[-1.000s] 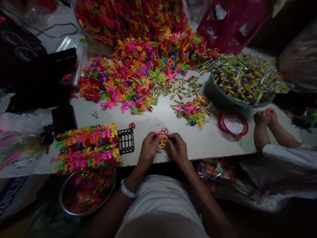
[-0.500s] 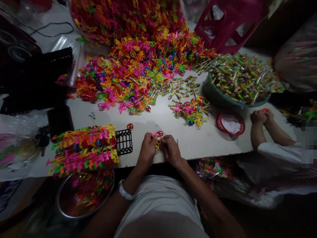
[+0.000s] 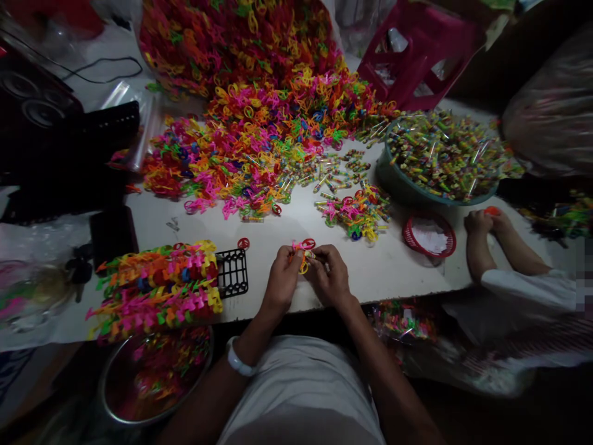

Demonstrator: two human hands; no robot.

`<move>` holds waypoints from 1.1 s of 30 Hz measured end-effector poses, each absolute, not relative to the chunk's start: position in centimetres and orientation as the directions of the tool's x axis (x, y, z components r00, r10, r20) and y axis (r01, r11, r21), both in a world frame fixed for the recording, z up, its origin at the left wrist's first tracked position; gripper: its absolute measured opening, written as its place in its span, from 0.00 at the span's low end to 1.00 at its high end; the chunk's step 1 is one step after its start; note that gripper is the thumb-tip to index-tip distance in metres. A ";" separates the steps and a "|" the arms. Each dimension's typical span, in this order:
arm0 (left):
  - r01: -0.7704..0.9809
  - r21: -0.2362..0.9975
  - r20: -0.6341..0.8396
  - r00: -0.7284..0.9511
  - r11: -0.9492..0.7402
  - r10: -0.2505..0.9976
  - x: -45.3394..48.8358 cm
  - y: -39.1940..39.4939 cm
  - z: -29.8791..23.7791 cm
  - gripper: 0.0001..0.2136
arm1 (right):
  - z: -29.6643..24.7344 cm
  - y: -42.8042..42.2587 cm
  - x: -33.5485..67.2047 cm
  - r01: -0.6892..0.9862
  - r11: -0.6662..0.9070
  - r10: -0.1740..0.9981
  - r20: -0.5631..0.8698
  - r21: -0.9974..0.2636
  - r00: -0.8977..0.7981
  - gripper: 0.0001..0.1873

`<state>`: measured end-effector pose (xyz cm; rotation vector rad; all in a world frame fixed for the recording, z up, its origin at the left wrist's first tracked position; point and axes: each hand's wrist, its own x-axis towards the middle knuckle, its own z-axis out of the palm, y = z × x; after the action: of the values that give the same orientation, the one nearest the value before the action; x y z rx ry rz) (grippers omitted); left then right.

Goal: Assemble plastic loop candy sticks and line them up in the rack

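My left hand (image 3: 282, 278) is closed around small plastic toys, pink and orange pieces with a red ring (image 3: 307, 243) and a yellow ring (image 3: 303, 267) sticking out. Close against it, my right hand (image 3: 332, 275) pinches a slim pale piece (image 3: 311, 254), like the end of a small wrapped tube; the fingers hide most of it. Both hands are just above the table's front edge. To their left lies a black plastic rack (image 3: 235, 272), its far part covered by rows of bright plastic toys (image 3: 162, 284). A loose red ring piece (image 3: 243, 243) rests beside the rack.
A large heap of colourful plastic toys (image 3: 241, 136) covers the table's back. Wrapped tubes (image 3: 336, 173) and a smaller toy pile (image 3: 359, 213) lie in front. At right stand a green tub (image 3: 393, 182), a red basket (image 3: 410, 238) and another person's hands (image 3: 482, 222). A metal bowl (image 3: 104, 395) sits below left.
My two hands have come closer together around the toys and shifted slightly to the right. More of the orange piece and the pale piece shows between the fingers.
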<state>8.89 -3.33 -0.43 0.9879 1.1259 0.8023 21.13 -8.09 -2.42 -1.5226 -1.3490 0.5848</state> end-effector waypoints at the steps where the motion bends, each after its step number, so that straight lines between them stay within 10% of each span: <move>1: -0.039 0.928 -0.351 0.237 0.370 0.906 8.9 -3.4 -0.7 0.10 | -2.4 -8.1 21.2 0.471 0.089 0.941 0.229 -0.877 0.248 0.07; 15: 0.072 0.957 -0.290 0.208 0.281 0.934 8.8 -4.3 -1.3 0.07 | -2.9 -8.9 21.0 0.425 0.145 0.960 0.231 -0.893 0.159 0.04; 20: 0.228 0.973 -0.018 0.252 -0.041 0.968 9.0 -0.6 -1.2 0.06 | -0.7 -8.6 26.5 0.692 0.099 0.918 0.335 -0.716 0.215 0.06; 25: 0.578 0.783 0.215 0.097 -0.231 0.972 9.3 4.5 -2.2 0.20 | 0.4 -3.1 27.8 0.886 0.051 0.793 0.558 -0.462 0.245 0.14; 33: 0.878 0.348 0.202 0.272 -0.329 0.941 6.9 1.4 -3.1 0.21 | -2.9 9.2 21.2 0.929 0.070 0.990 0.137 -0.365 -0.021 0.26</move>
<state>6.94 1.43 -3.08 2.3674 1.7108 0.5600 21.25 9.16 -2.90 -1.9127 -2.0050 0.2443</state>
